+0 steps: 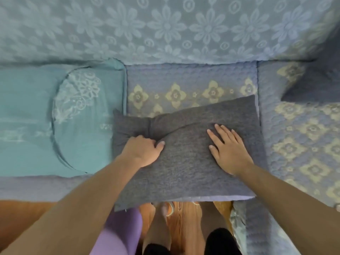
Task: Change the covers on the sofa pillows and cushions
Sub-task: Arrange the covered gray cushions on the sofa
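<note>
Grey pillow (184,144) on the sofa (184,85) — left hand (143,151) pinches its cover, right hand (228,146) presses flat, fingers (217,134) straight. Teal cover (82,116) beside it — swap seemingly unfinished.

Blue floral sofa back (165,26) (daisy pattern) above; wooden floor (182,223) below.

Both forearms bare, no sleeves in view, nothing on hands: left hand (141,150), right hand (230,150). Purple garment (119,234) below; black footwear (222,242) at bottom edge.
</note>
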